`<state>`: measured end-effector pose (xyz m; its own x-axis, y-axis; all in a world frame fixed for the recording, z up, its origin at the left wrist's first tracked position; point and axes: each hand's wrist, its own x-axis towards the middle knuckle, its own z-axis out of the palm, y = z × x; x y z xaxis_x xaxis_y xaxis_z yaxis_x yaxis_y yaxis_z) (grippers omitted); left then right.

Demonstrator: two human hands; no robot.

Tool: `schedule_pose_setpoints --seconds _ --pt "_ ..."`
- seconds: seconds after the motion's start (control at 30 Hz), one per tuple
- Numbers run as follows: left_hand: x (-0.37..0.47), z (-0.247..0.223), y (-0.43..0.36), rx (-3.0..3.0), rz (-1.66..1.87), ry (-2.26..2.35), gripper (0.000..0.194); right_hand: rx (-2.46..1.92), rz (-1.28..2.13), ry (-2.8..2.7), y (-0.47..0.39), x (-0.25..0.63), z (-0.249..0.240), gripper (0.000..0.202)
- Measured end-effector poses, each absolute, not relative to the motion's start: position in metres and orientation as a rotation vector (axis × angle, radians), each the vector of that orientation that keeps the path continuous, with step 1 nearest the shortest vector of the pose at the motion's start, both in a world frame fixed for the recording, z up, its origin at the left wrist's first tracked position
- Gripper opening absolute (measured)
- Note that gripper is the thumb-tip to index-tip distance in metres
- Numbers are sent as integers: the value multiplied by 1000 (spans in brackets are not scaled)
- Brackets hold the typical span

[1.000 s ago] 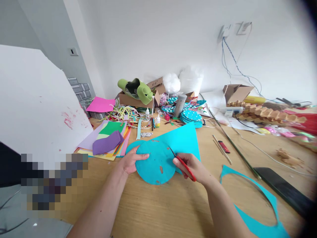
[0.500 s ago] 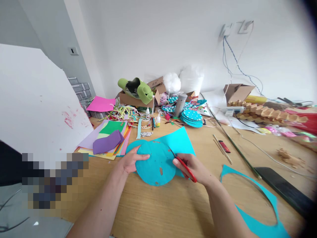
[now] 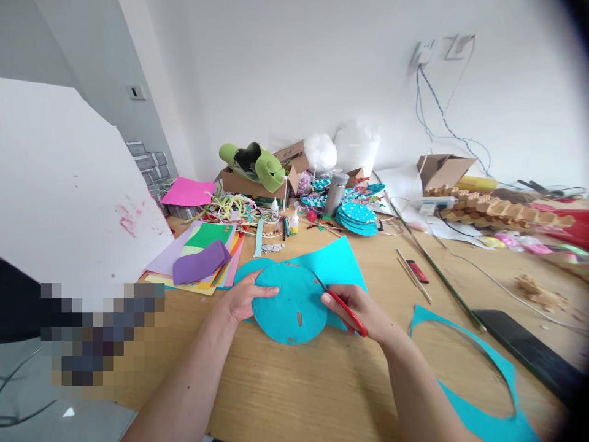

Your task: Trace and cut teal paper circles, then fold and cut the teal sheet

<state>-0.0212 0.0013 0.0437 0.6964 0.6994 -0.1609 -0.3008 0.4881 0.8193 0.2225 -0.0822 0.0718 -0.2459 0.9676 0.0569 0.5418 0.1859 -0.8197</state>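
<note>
A round turquoise disc [image 3: 288, 313] with brown marks and a dark spot lies over a turquoise sheet [image 3: 338, 261]. My left hand [image 3: 243, 298] pinches the disc at its left side, thumb on top, with another rounded turquoise edge behind it. Red-handled scissors [image 3: 345, 312] are in my right hand [image 3: 352, 304], their blades at the disc's upper right edge, against the turquoise sheet. My fingers below the sheet are partly hidden.
Coloured sheets [image 3: 202, 261] lie to the left. At the back stand a grey flask [image 3: 335, 195], stacked turquoise discs [image 3: 356, 219] and glue bottles [image 3: 294, 222]. To the right are a turquoise offcut [image 3: 483, 402], a green stick [image 3: 437, 270] and a black phone-like object [image 3: 529, 347].
The turquoise sheet's right part has shifted slightly to the right. The scissors have barely moved, and both hands keep their holds.
</note>
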Motion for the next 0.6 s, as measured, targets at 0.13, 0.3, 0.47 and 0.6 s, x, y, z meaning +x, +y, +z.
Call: schedule_pose_setpoints --seconds 0.13,0.3,0.47,0.6 --pt "-24 42 1 908 653 515 61 -1408 940 -1873 -82 224 72 54" --pt "-33 43 1 945 613 440 71 -1394 914 -1915 -83 227 72 54" --pt "-36 48 1 972 568 448 66 -1390 992 -1931 -85 224 73 54" --pt "-35 49 1 960 534 465 64 -1434 1136 -1881 -89 222 79 53"
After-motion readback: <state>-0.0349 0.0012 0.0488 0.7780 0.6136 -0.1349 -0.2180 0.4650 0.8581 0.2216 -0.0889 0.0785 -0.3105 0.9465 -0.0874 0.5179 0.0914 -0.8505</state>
